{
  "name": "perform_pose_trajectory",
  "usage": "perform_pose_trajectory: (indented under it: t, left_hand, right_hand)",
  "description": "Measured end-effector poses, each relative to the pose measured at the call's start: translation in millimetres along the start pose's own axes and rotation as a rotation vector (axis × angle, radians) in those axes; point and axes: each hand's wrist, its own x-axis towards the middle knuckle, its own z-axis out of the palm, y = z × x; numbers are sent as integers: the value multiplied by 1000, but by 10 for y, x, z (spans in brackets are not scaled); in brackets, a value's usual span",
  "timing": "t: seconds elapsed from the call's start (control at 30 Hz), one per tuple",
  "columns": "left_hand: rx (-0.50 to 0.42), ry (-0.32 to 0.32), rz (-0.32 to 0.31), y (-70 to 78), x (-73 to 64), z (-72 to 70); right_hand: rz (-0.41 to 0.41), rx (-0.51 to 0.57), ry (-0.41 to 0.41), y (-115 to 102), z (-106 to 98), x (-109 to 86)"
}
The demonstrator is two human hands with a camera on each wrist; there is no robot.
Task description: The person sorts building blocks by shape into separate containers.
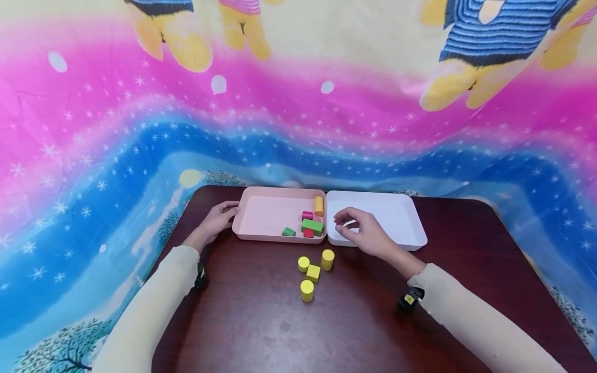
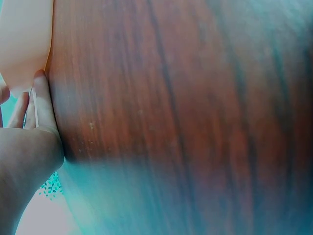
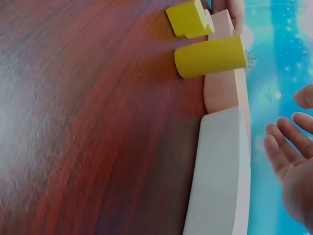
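My left hand (image 1: 218, 221) rests against the left end of a pink tray (image 1: 261, 212), its fingers nearly straight in the left wrist view. Above the left part of a white tray (image 1: 387, 220), my right hand (image 1: 366, 233) hovers with loosely bent fingers and nothing between them. Inside the pink tray's right side lie an orange-yellow cylinder (image 1: 318, 205), a magenta cylinder (image 1: 307, 215), a green rectangular block (image 1: 312, 226), a red piece (image 1: 308, 233) and a green piece (image 1: 288, 232). Yellow cylinders (image 1: 328, 259) and a yellow cube (image 1: 313, 273) stand on the table before the trays.
Both trays sit side by side near the back edge of the dark brown wooden table (image 1: 261, 321). A patterned cloth (image 1: 298, 129) hangs right behind it.
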Motion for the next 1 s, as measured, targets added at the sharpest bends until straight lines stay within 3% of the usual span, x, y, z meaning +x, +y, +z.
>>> perform_pose_trajectory:
  t: [0.53,0.8,1.0]
  left_hand:
    - [-30,-23,-9,-17,26,7]
    - [-30,-11,-27,-14,10,17]
    - [-22,-11,-3,-39,39,14]
  right_hand:
    - [12,-27,63,-42,-313,-156]
    - [3,-27,125,76,-471,-270]
    - [30,-56,174,183,-612,-407]
